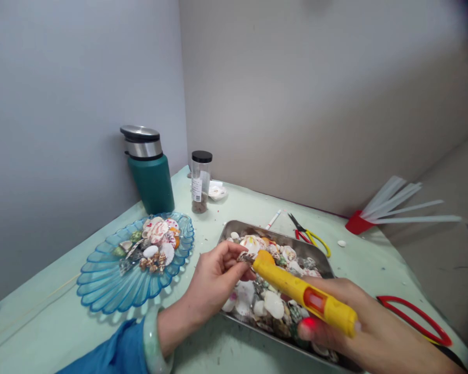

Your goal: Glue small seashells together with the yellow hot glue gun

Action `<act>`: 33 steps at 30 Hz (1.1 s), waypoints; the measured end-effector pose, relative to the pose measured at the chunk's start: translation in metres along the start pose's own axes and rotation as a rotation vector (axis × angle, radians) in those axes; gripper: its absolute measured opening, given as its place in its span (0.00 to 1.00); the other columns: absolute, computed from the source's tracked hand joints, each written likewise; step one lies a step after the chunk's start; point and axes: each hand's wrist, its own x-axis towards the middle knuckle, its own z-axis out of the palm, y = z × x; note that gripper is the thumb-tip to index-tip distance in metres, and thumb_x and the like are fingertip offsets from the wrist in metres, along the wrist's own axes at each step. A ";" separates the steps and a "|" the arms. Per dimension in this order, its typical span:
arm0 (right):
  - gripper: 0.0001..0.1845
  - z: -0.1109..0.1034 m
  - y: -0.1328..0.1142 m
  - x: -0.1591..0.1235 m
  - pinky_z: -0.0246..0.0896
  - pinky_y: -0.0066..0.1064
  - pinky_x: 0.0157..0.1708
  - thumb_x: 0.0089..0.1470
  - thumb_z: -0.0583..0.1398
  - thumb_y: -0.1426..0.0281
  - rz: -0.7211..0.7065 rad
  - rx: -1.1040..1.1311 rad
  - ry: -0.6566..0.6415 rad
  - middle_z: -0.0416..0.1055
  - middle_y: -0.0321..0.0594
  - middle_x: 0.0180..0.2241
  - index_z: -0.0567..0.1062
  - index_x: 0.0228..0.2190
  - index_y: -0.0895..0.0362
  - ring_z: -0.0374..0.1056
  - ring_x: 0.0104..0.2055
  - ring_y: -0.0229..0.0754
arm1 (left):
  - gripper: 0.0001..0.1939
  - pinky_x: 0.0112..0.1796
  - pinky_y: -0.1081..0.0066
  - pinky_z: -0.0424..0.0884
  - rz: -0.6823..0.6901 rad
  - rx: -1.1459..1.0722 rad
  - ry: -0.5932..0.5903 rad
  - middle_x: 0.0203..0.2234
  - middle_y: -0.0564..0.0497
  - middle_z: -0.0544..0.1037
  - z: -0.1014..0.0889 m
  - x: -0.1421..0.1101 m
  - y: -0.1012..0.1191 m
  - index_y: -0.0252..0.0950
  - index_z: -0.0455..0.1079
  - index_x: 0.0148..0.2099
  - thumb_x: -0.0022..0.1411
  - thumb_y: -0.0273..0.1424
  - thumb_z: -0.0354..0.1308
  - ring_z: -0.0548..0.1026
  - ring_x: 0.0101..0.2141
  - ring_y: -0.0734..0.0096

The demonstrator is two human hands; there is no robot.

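Observation:
My right hand is wrapped round a yellow glue gun, its front end pointing up and left toward my left hand. A red light glows by my right thumb. Between the thumb and fingers of my left hand is a small brown-and-white seashell, close to the glue gun's front end; whether they touch I cannot tell. Both hands are above a metal tray of mixed seashells. To the left, a blue scalloped glass plate bears a cluster of shells.
A green bottle and a black-lidded jar stand at the back left. Scissors and a white stick lie behind the tray. At the right are a red cup of translucent glue sticks and a red-handled tool.

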 end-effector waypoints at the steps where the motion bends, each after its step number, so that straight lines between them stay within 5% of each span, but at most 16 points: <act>1: 0.05 0.000 0.000 0.000 0.63 0.26 0.20 0.42 0.63 0.63 0.004 -0.007 -0.001 0.73 0.31 0.18 0.75 0.19 0.49 0.68 0.21 0.41 | 0.09 0.29 0.73 0.73 0.001 -0.002 0.001 0.20 0.54 0.77 0.000 0.000 0.000 0.34 0.68 0.37 0.52 0.27 0.62 0.78 0.26 0.69; 33: 0.09 -0.003 0.002 -0.001 0.63 0.24 0.18 0.44 0.60 0.60 -0.029 -0.044 0.024 0.73 0.31 0.18 0.73 0.19 0.49 0.69 0.20 0.41 | 0.09 0.31 0.73 0.74 -0.006 -0.064 -0.037 0.21 0.52 0.79 -0.003 0.002 -0.003 0.32 0.65 0.40 0.57 0.28 0.60 0.78 0.26 0.72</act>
